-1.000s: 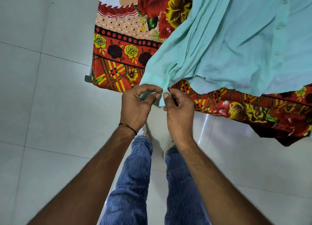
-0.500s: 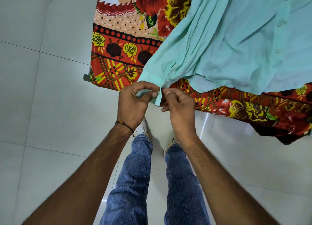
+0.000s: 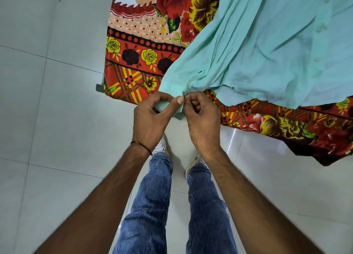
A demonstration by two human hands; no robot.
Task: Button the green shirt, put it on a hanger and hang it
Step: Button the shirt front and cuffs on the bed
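Shirt (image 3: 257,49) thin matt cloth; floor (image 3: 47,105) glossy tile; jeans (image 3: 152,206) denim.

The green shirt (image 3: 257,53) is showing a pale mint green all over, its buttons (image 3: 321,29) matching in the same shade. The bedsheet (image 3: 133,43) under it is running orange-red, carrying big red roses (image 3: 172,0), yellow flowers (image 3: 204,7) with dark centres, a peach band (image 3: 137,25) speckled with dots, a black stripe (image 3: 145,39) dotted red, and a plaid (image 3: 126,80) of yellow and black lines. The floor tiles (image 3: 47,110) are showing pale grey-white, thin dark grout lines crossing them. The jeans (image 3: 150,206) are showing streaky faded blue. The wrist thread (image 3: 142,145) is showing black.
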